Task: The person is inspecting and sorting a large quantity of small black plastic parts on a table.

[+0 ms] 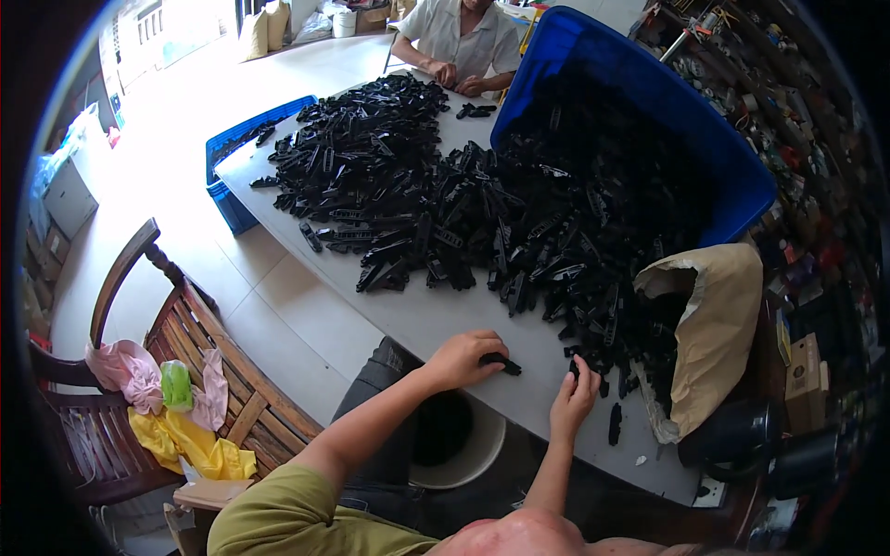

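Observation:
My left hand [466, 360] is closed around a small black plastic part [502, 364] over the near edge of the pale table [538, 417]. To its right, my right hand [577, 387] pinches another black plastic part [574, 366] with thumb and fingers, close to the near end of the heap. A large heap of similar black parts [408, 185] spreads over the tabletop. One loose black part [615, 423] lies just right of my right hand. The finer shape of the held parts is too small to make out.
A big blue bin [742, 176] lies tipped at the right with parts spilling out. Beside it sits a torn brown paper sack [718, 343]. A white bucket [487, 449] stands below the table edge. Across the table a person [464, 46] handles parts. A wooden bench [232, 371] is at left.

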Demonstrator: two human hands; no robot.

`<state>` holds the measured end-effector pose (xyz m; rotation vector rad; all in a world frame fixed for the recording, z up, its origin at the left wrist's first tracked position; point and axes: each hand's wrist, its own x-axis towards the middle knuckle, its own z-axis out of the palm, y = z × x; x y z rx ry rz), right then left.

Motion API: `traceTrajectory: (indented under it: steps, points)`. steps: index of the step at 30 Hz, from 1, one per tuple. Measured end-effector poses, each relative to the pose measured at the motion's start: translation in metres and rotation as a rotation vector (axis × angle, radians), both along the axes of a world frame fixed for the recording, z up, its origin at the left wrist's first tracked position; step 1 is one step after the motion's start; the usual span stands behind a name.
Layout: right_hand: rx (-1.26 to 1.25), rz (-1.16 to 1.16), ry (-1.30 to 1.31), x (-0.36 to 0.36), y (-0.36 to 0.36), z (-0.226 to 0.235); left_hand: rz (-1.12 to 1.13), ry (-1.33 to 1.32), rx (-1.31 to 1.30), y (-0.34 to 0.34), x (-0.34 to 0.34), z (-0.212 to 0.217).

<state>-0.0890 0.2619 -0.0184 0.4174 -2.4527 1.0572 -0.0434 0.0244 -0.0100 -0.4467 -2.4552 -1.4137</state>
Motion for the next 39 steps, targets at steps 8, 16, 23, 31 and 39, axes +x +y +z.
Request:
traceTrajectory:
  steps: [8, 16, 23, 31, 39]
  points:
    - [-0.028, 0.001, 0.036, 0.000, -0.003, 0.003, 0.019, 0.052, -0.002, 0.000, -0.002, -0.001]
    - [-0.781, 0.047, -0.302, 0.003, 0.012, -0.005, 0.030, 0.049, -0.012, 0.001, 0.006, 0.001]
    - [-0.848, 0.047, -0.316, 0.002, 0.017, -0.006, -0.014, 0.050, -0.009, 0.004, 0.001, 0.000]
    - [-0.173, 0.232, -0.232, 0.019, -0.023, 0.024, -0.023, 0.024, -0.075, -0.003, -0.005, 0.007]
    - [0.078, 0.358, -0.138, 0.021, -0.021, 0.020, -0.064, 0.033, -0.094, -0.001, -0.003, 0.003]
